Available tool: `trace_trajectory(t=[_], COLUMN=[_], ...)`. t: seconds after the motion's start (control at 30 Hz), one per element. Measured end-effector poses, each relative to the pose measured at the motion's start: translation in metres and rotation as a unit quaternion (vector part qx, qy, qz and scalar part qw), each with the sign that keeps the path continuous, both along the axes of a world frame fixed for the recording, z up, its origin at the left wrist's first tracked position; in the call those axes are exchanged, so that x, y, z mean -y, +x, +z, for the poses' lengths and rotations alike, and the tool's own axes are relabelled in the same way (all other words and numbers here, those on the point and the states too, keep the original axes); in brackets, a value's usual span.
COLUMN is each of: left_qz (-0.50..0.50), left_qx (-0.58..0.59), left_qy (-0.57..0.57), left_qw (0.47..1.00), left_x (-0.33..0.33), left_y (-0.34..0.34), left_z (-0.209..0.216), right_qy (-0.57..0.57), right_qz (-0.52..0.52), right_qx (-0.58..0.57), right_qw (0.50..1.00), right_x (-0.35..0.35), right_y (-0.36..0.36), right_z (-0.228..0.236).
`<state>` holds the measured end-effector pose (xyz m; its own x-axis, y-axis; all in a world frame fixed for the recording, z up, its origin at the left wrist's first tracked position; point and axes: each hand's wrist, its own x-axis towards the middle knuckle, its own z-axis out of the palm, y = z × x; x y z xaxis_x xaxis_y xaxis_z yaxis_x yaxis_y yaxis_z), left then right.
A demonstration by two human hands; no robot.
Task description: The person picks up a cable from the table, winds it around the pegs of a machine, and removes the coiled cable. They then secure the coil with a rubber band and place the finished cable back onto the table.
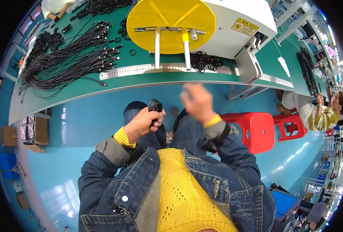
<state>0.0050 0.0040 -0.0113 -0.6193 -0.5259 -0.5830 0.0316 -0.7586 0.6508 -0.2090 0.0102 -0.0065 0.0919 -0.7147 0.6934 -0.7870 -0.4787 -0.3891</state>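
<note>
My left hand (145,123) is closed around a coiled black cable (155,110), held above my lap in front of the table edge. My right hand (197,101) is to its right, apart from the coil and just short of the table edge. Motion smears its fingers, so I cannot tell whether they hold anything. Beyond it, a pile of small black loops (207,62) lies on a steel ruler (136,70). A yellow disc (171,23) with two upright metal posts stands out from a white machine (239,19).
A bundle of black cables (59,65) is spread over the left of the green table (140,79). Red stools (256,131) stand at my right. A seated person in a striped top (324,118) is farther right; another person's hands (57,15) show at the far left.
</note>
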Motion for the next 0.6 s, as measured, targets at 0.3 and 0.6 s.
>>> trace_trajectory(t=[0.3,0.6], left_qz=[0.004,0.006], left_qx=[-0.051,-0.082], left_qy=[-0.017,-0.041], left_qw=[0.999,0.996], left_x=[-0.012,-0.008], left_y=[-0.017,-0.019], left_z=[0.017,0.016], right_qy=[0.061,0.362], right_qz=[-0.184,0.004], right_qx=[-0.085,0.375], right_qw=[0.977,0.854], right_x=[0.067,0.063], right_y=[-0.066,-0.084], right_z=[0.008,0.043])
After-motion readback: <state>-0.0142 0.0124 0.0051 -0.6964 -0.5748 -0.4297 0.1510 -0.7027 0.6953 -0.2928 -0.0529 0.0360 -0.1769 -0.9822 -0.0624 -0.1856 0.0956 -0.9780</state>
